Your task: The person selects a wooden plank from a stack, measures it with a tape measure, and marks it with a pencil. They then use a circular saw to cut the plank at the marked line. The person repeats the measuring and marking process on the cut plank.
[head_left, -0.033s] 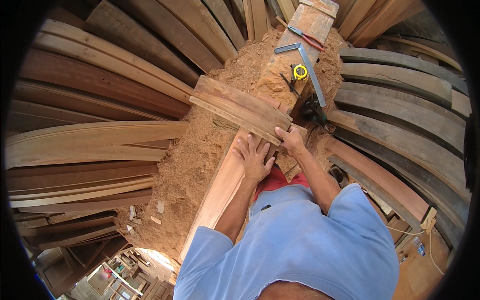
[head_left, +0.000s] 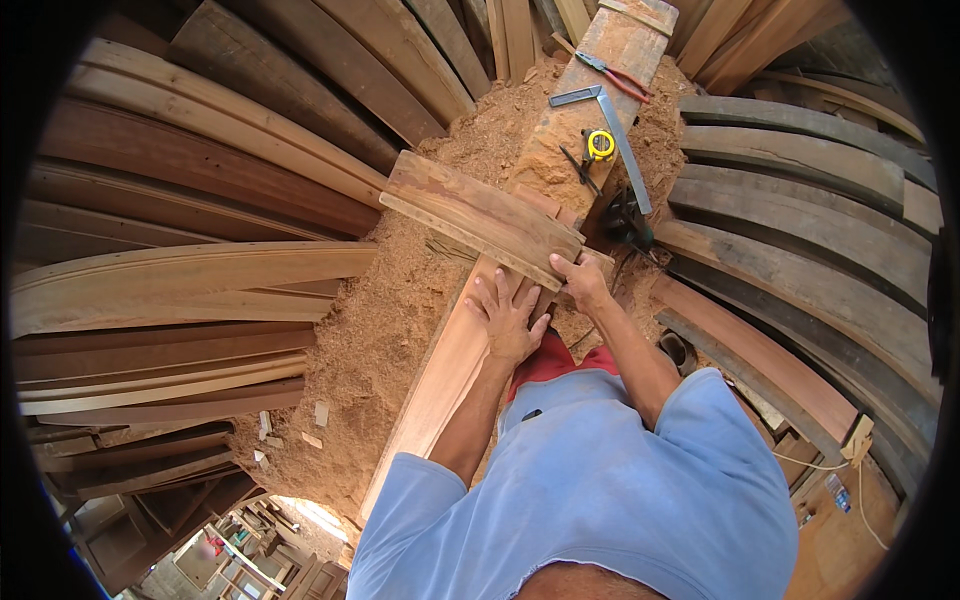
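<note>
A short wooden board (head_left: pixel 480 215) lies crosswise over the far end of a long reddish plank (head_left: pixel 428 390). My left hand (head_left: pixel 511 318) rests flat on the plank with its fingers spread, the tips close to the board's near edge. At the board's right end, my right hand (head_left: pixel 583 281) grips its corner, the thumb on top and the other fingers mostly hidden. Beyond the board, a yellow tape measure (head_left: pixel 599 145), a metal try square (head_left: pixel 622 150) and red-handled pliers (head_left: pixel 615 77) lie on a dusty bench plank (head_left: pixel 560 120).
A dark power tool (head_left: pixel 627 218) sits right of the bench. Sawdust (head_left: pixel 365 350) covers the ground, with small wood offcuts (head_left: pixel 320 413) at the left. Stacked boards (head_left: pixel 190 270) lean along the left side, and more grey planks (head_left: pixel 800 220) line the right.
</note>
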The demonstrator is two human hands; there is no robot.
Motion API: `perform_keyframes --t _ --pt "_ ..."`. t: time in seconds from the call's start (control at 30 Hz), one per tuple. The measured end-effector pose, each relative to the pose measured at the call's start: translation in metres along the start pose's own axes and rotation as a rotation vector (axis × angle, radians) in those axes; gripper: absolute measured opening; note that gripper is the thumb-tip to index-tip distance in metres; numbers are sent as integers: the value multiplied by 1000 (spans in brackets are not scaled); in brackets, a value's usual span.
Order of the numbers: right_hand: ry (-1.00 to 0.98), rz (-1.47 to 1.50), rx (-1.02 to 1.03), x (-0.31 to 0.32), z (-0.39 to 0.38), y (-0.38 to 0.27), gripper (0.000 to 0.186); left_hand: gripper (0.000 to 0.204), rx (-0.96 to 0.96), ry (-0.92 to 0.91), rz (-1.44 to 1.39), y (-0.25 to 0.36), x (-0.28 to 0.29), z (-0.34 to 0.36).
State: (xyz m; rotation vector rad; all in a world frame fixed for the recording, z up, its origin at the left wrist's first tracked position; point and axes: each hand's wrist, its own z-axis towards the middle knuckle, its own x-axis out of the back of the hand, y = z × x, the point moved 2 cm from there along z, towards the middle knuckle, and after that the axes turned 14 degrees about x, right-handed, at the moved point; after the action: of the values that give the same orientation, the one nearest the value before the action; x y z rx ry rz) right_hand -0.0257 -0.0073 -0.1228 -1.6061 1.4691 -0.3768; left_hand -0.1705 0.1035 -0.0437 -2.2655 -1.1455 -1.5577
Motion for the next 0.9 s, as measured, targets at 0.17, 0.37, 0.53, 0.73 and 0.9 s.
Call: perform_keyframes --t 0.17,0.37,0.53,0.73,0.9 --pt "39 -57 -11 -7 -6 -9 35 95 92 -12 -38 -7 5 7" --pt "39 -70 -16 -2 -1 -2 35 108 146 30 36 -1 16 12" --pt "8 -33 -38 -4 -4 -9 36 105 137 64 53 -3 12 12" --pt "20 -12 -2 -9 -6 -16 35 101 154 111 35 1 9 13" --pt "35 -54 0 -12 -8 -24 33 98 141 174 4 3 8 14"
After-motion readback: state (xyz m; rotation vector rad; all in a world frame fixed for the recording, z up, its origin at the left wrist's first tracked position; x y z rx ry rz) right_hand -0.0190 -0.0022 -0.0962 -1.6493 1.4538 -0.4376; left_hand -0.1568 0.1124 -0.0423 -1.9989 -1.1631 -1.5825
